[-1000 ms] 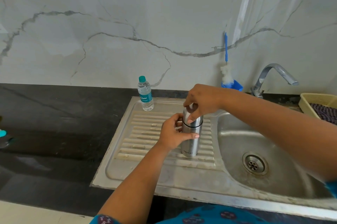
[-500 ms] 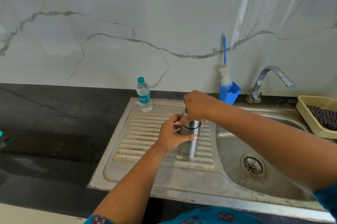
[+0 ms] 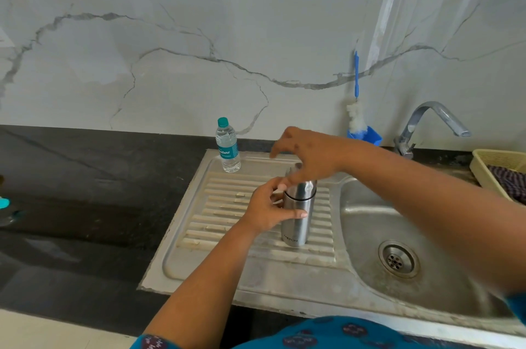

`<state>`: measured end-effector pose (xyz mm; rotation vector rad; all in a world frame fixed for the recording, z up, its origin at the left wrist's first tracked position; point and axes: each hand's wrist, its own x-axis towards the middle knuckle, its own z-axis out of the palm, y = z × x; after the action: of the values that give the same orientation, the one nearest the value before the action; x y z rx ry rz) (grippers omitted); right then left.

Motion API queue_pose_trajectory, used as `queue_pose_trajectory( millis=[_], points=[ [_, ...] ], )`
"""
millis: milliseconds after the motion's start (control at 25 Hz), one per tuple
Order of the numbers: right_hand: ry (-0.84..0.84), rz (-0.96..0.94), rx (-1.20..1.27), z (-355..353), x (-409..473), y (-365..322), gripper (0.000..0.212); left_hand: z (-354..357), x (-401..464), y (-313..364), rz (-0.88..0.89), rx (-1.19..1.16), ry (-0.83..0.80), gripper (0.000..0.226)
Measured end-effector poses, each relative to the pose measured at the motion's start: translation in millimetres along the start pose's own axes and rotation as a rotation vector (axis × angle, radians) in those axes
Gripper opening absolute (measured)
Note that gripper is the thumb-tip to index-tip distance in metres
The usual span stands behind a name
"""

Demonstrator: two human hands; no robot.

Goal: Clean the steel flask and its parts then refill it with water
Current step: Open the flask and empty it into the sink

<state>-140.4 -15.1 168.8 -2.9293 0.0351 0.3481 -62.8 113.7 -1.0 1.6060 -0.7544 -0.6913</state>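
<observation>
The cylindrical steel flask (image 3: 297,215) is standing upright, cap upward, on the ribbed steel drainboard (image 3: 216,223) left of the sink basin (image 3: 370,235). The left hand (image 3: 266,210) is gripping its body; the right hand (image 3: 308,153) is clasping its cap.

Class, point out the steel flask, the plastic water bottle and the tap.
steel flask (image 3: 296,220), head view, on its body.
plastic water bottle (image 3: 227,149), head view, on its label.
tap (image 3: 435,115), head view, on its spout.

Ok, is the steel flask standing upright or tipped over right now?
Upright. The steel flask stands on its base on the ribbed drainboard, the left hand gripping its body and the right hand over its cap.
</observation>
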Motion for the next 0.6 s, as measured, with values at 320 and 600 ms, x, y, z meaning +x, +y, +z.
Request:
queue_pose_trajectory(
  millis=[320,600],
  points=[
    [-0.212,0.047,-0.257,4.3,1.1,-7.8,0.06,-2.6,2.9,-4.0,-0.012,0.004,-0.012,0.066],
    [-0.016,0.244,-0.187,15.9,4.1,-10.6,0.046,-1.2,1.3,-8.3,-0.031,-0.005,0.013,0.061]
  ],
)
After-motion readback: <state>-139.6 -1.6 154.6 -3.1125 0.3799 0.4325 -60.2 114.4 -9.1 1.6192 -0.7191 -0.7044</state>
